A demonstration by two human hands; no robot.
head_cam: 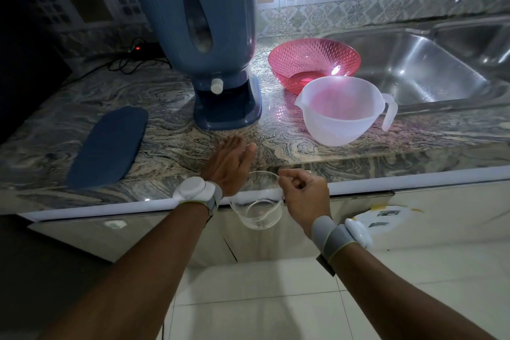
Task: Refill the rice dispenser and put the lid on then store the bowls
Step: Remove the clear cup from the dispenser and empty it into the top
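A tall blue rice dispenser [209,36] stands at the back of the marble counter [303,143]. Its flat blue lid [109,146] lies on the counter to the left. A pink patterned bowl [313,62] sits to the right of the dispenser, with a white translucent jug bowl [342,113] in front of it. My right hand [303,196] pinches the rim of a small clear glass bowl [258,208], held just below the counter's front edge. My left hand [229,163] lies flat with straight fingers on the counter edge, beside that bowl.
A steel sink [430,63] fills the counter's right end. Black cables and a plug with a red light [135,52] lie behind the dispenser at the left. Cabinet fronts [414,218] and a pale tiled floor [262,306] are below the counter.
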